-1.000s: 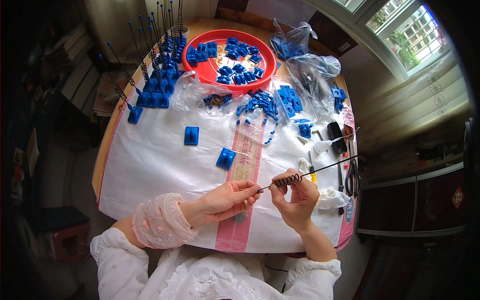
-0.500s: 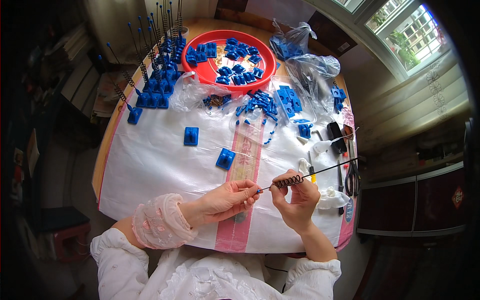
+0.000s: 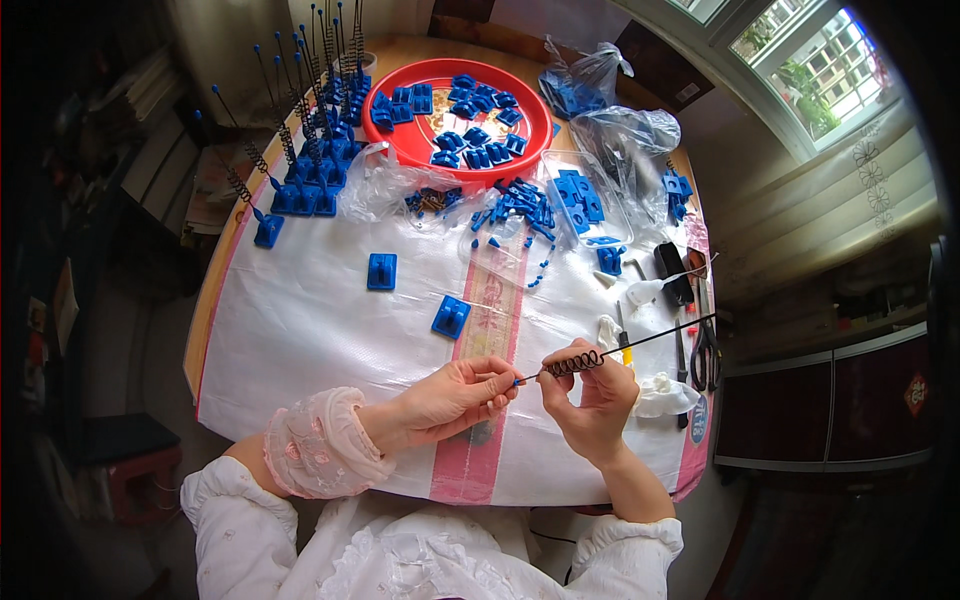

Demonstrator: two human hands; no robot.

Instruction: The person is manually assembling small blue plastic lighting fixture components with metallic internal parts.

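Observation:
My right hand [image 3: 592, 398] pinches a thin black rod [image 3: 660, 337] that carries a dark coiled spring [image 3: 574, 362] near its lower end. The rod slants up to the right over the table. My left hand [image 3: 452, 398] holds the rod's blue-tipped end [image 3: 518, 380] between thumb and fingers, just left of the spring. Both hands hover above a white woven sheet [image 3: 330, 320] with a pink stripe. Two loose blue plastic blocks [image 3: 451, 316] lie on the sheet just beyond my hands.
A red tray [image 3: 400, 140] of blue blocks sits at the far side. Finished rods standing in blue bases [image 3: 310, 180] cluster at the far left. Clear bags [image 3: 620, 140] with blue parts, a pile of small blue pieces [image 3: 520, 205], scissors [image 3: 705, 350] and white cloth scraps [image 3: 662, 395] lie to the right.

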